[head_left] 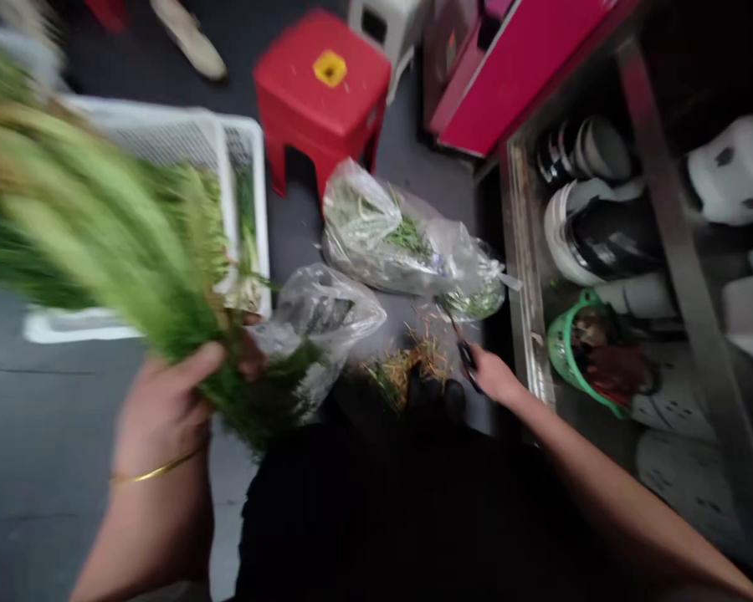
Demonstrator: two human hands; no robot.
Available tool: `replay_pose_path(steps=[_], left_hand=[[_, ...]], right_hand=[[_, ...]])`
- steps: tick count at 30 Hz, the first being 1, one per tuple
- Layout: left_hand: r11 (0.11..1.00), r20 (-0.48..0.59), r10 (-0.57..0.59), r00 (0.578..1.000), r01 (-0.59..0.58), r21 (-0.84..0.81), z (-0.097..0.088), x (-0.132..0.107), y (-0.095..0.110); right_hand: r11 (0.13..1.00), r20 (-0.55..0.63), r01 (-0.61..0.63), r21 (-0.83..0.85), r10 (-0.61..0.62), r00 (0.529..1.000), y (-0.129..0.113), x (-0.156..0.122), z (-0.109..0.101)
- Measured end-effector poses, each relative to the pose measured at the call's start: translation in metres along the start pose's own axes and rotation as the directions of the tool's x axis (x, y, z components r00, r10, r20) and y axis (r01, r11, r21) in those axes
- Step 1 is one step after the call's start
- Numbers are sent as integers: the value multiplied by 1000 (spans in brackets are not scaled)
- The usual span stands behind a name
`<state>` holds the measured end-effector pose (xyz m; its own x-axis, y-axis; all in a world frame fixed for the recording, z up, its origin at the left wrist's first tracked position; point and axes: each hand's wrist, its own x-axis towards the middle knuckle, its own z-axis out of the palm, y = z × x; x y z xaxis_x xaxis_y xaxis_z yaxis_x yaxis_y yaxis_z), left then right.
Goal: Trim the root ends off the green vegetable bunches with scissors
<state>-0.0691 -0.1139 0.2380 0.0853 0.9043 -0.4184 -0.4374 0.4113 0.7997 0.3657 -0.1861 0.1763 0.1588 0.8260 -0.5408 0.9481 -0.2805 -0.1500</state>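
My left hand (176,393) grips a big bunch of feathery green herbs (100,234) by its lower stems; the bunch is blurred and fans out to the upper left, over a white plastic crate (251,150). My right hand (493,374) holds dark-handled scissors (461,347), pointing up and away over a small pile of brownish trimmings (407,364) on the dark floor. Clear plastic bags with greens lie just beyond: one crumpled bag (326,313) by the herb stems, a larger bag (402,238) further back.
A red plastic stool (323,88) stands behind the bags. A metal shelf (527,276) at the right holds bowls, pots and a green basket (568,351). A magenta box (508,71) leans at the top right. My dark-clothed lap fills the bottom centre.
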Motion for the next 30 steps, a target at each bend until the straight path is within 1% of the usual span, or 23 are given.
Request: replay_pose_path(steps=[1, 2, 3, 4, 5, 7, 9, 10, 11, 12, 13, 14, 15, 16, 18, 19, 20, 21, 22, 25, 26, 28, 30], left_hand=[[999, 15, -9, 1000, 8, 52, 13, -6, 6], [995, 46, -32, 998, 28, 92, 26, -11, 14], [993, 79, -25, 997, 15, 114, 38, -18, 24], [992, 127, -15, 992, -1, 128, 50, -25, 34], [990, 182, 8, 983, -32, 134, 63, -33, 45], [982, 300, 74, 951, -122, 143, 90, -53, 62], [959, 414, 145, 899, -230, 164, 118, -72, 69], [942, 457, 170, 873, -280, 185, 132, -79, 68], [924, 481, 190, 856, -321, 206, 145, -86, 63], [912, 493, 194, 848, -342, 229, 156, -90, 56], [908, 498, 178, 849, -337, 249, 167, -95, 46], [917, 507, 144, 850, -307, 255, 175, -99, 34], [936, 530, 90, 843, -254, 245, 181, -103, 21], [958, 562, 35, 827, -188, 217, 185, -109, 7], [988, 610, -50, 791, -49, 144, 190, -124, -18], [993, 615, -76, 785, 6, 115, 191, -133, -29], [994, 612, -96, 785, 44, 100, 193, -142, -38], [993, 606, -114, 787, 65, 102, 195, -150, -45], [990, 603, -129, 787, 73, 117, 197, -158, -50], [979, 605, -149, 782, 33, 199, 205, -175, -56], [974, 604, -147, 784, 9, 225, 208, -180, -56], [966, 592, -137, 794, -25, 257, 215, -187, -55], [968, 561, -120, 819, -29, 248, 220, -193, -53]], right_hand=[[990, 45, -5, 142, -2, 999, 18, -23, 6], [957, 60, 8, 290, -27, 998, 31, -44, 14], [911, 66, 44, 410, -78, 995, 40, -64, 21], [861, 27, 85, 502, -114, 993, 43, -82, 28], [812, -13, 125, 571, -143, 990, 40, -99, 31], [731, -88, 211, 649, -203, 975, 23, -127, 28], [699, -203, 316, 641, -243, 949, -3, -149, 12], [696, -275, 368, 616, -247, 929, -15, -158, 0], [696, -348, 411, 588, -241, 906, -25, -165, -13], [692, -415, 444, 569, -225, 882, -33, -171, -25], [675, -472, 472, 567, -203, 858, -37, -177, -37], [647, -520, 501, 575, -184, 834, -39, -182, -47], [599, -560, 531, 600, -159, 813, -38, -188, -56], [528, -582, 553, 645, -131, 803, -36, -194, -63], [357, -585, 570, 740, -76, 807, -32, -206, -75], [279, -583, 574, 770, -59, 810, -32, -212, -79], [226, -589, 584, 780, -52, 807, -32, -218, -83], [206, -609, 606, 769, -55, 791, -33, -223, -87], [211, -641, 637, 741, -60, 765, -36, -228, -90], [259, -722, 713, 652, -73, 688, -48, -234, -99], [248, -735, 728, 640, -79, 673, -51, -235, -101], [191, -747, 747, 637, -86, 659, -57, -235, -104], [159, -767, 767, 622, -72, 637, -59, -235, -105]])
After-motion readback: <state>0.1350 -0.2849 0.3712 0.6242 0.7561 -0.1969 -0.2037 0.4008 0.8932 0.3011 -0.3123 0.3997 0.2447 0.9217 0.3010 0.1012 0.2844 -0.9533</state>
